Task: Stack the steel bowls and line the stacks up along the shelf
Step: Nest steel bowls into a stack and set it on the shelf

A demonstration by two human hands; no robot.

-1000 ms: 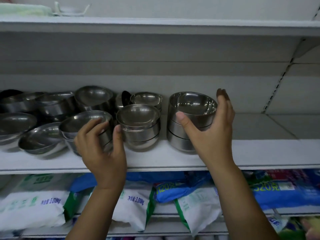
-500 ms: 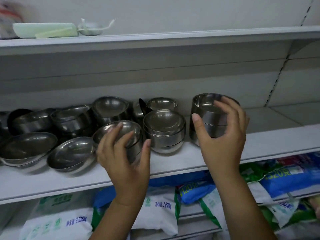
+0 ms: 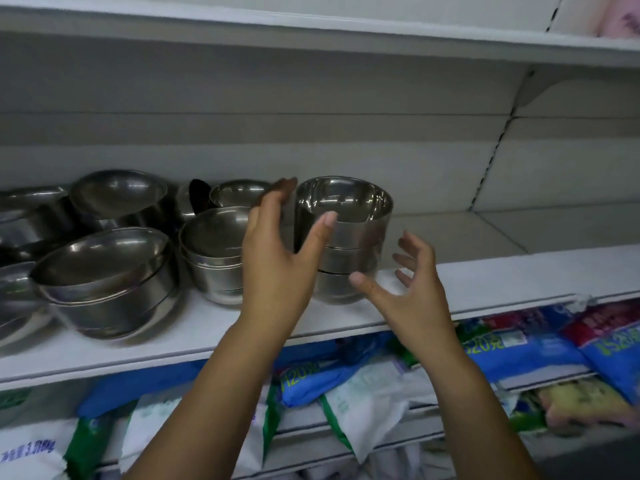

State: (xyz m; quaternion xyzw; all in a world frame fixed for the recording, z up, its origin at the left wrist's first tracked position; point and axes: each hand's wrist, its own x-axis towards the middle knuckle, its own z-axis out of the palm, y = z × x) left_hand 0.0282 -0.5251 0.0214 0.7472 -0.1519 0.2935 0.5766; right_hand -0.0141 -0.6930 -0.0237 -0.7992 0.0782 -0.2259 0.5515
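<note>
Left hand (image 3: 277, 261), right hand (image 3: 412, 296) flank steel bowl stack (image 3: 353, 233), fingers wide, empty. Lining-up step; next likely grip, slide along shelf (image 3: 502, 282).

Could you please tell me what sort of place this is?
Most likely a shop or supermarket aisle: white slotted shelving, many steel bowls set out on it, and printed bags of packaged goods on the level below.

Left hand (image 3: 277, 265) is covering the right side of middle stack (image 3: 211, 251) and the tall stack (image 3: 349, 233) left wall. Left-edge bowls (image 3: 17, 216) are getting cut by the frame. Bag print (image 3: 498, 344) is blurring, unreadable. Pink pack (image 3: 620, 19) is cropping top right.
</note>
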